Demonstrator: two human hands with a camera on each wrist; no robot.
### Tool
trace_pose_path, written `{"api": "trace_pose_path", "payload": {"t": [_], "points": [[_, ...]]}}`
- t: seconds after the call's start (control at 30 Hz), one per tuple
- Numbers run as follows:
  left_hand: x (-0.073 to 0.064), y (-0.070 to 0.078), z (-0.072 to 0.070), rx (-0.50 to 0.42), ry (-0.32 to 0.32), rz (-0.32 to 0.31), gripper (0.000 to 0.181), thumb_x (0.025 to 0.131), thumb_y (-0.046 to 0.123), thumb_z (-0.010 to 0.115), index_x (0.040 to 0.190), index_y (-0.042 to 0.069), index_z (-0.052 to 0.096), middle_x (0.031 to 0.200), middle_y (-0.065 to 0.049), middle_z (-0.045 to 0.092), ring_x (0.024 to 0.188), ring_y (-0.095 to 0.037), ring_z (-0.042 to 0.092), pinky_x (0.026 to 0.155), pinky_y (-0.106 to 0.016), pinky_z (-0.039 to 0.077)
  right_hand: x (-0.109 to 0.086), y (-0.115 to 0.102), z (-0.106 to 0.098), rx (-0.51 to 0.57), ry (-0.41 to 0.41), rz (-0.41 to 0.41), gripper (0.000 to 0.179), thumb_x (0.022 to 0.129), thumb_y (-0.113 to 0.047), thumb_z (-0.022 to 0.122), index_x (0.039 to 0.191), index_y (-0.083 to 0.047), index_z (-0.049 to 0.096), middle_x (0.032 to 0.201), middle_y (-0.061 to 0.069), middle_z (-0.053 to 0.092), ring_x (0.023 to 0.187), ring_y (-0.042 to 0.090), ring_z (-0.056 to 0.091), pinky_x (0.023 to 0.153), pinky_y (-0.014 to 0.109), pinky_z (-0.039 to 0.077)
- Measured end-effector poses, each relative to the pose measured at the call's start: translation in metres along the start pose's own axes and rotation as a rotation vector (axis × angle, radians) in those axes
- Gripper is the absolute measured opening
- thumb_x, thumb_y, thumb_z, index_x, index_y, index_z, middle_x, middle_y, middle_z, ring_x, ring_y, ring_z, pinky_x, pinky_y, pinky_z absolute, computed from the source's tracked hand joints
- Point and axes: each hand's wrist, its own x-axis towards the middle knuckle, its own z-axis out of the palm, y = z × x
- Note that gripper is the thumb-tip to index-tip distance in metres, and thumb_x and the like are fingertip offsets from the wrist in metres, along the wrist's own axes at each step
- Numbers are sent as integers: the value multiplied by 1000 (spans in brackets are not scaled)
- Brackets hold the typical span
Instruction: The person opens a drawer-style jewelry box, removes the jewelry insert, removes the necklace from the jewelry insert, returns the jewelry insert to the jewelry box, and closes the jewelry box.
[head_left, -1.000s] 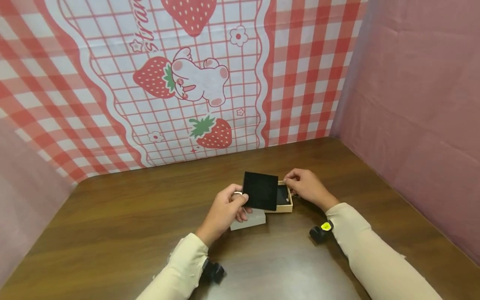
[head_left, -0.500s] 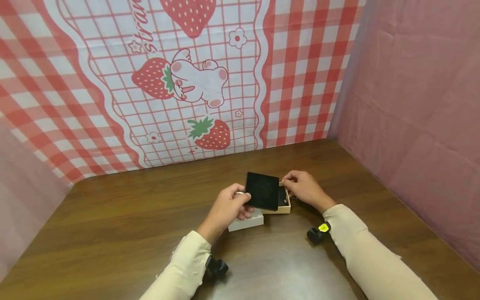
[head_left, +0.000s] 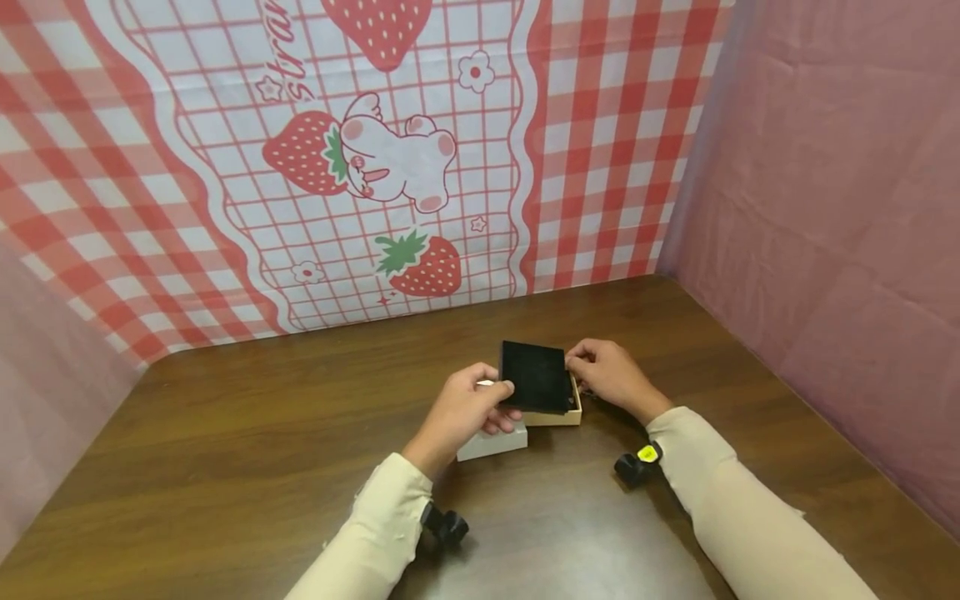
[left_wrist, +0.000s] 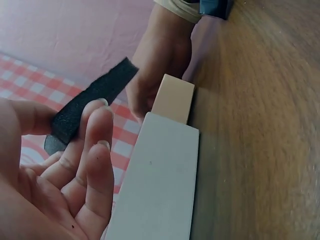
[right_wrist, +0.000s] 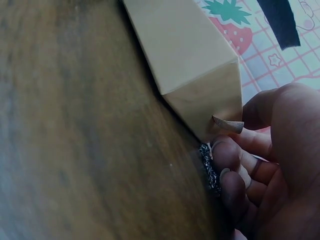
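My left hand [head_left: 459,417] pinches a thin square black foam pad [head_left: 534,377] by its left edge, thumb on top. The pad is raised and tilted over a tan drawer box [head_left: 555,419], hiding most of its inside. In the left wrist view the foam [left_wrist: 87,106] shows edge-on, apart from the box below. At the box's far right corner, my right hand [head_left: 613,377] grips the wall with thumb and fingers. A small brown tab [right_wrist: 229,125] sticks out of that box wall. Beside the right fingers lies a dark glittery strand [right_wrist: 209,170].
A pale grey box sleeve [head_left: 491,444] lies on the table, touching or covering the tan box's left end. The brown wooden table [head_left: 262,450] reaches back to a strawberry-print checked cloth [head_left: 420,267]. A pink cloth wall [head_left: 825,250] stands at the right.
The left hand has carried the foam pad to the right, farther over the tan box, covering more of its opening. The right hand stays at the box's corner.
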Motion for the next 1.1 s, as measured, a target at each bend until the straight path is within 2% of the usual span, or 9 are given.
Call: {"api": "trace_pose_path", "payload": {"t": [0.37,0.6,0.77,0.87,1.1], "points": [[2,5,2,-6,22,-29,19,96,19,62,99,4,52,75,-17,73,54,-15,66,54,-27,50,0,0,3,-5,9,-3,17,99,-13,60,102,1,70,82,9,64,64,16,64,59,32,53],[3,10,4,-11,-25,-44,22,98,23,62,99,2,56,78,-18,73,57,-15,67,55,-26,50,1,0,3,-10,15,-3,18,98,-7,54,99,3,68,77,8,63,64,17,62,57,32,52],[5,11,7,-9,-41,-68,22,98,23,63,99,2,57,79,-19,73,56,-14,66,54,-25,49,2,-1,1,-18,25,0,19,99,-13,57,96,0,70,75,7,64,65,17,63,60,32,53],[6,11,9,-9,-33,-74,20,98,21,62,97,2,58,76,-17,73,55,-14,66,53,-24,49,2,-2,2,-4,20,8,21,99,-16,58,97,0,71,76,6,66,67,17,64,61,31,54],[8,7,8,-13,1,-79,20,98,21,62,97,2,57,77,-17,73,56,-14,66,52,-23,47,3,0,2,-2,23,-1,18,98,-10,57,99,1,70,77,7,65,64,16,61,58,32,52]]}}
